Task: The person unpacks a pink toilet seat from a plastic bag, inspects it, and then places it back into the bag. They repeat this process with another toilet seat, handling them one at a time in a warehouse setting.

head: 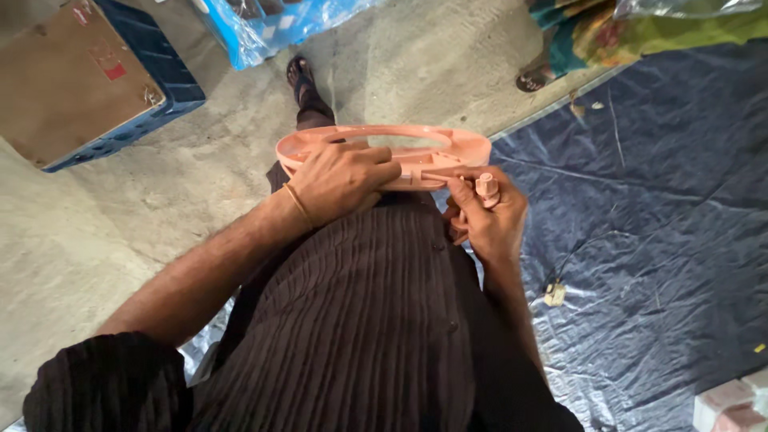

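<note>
Against the belly, over the dark ribbed shirt (360, 320): pink plastic ring frame (448, 144), oval, flat, open in the middle, held roughly level. Left hand (344, 178) laid over near left rim of frame, fingers curled down and closed on the edge, knuckles up. Thin gold bangle (298, 206) at left wrist. Right hand (488, 214) at near right rim, fingers bunched together, pinching small pink bolt-like piece (486, 187) between thumb and fingertips. Piece upright, touching or just beside underside of frame rim; can't tell which. Short pink stub on rim between the two hands, next to left fingertips.

Below, left: bare concrete floor (120, 208). Right: blue tarp (656, 240) spread over floor, creased, edge running diagonally past the frame. Small pale tag-like bit with dark cord (554, 294) lying on tarp just right of right forearm. Sandalled foot (301, 78) on concrete beyond frame's far rim. Blue crate with brown cardboard top (88, 80) at upper left, well apart from hands. Blue plastic-wrapped bundle (264, 24) at top edge. Green and patterned cloth (640, 32) at top right, second sandal (534, 78) beneath it. Pale blocks (732, 404) at lower right corner on tarp.
</note>
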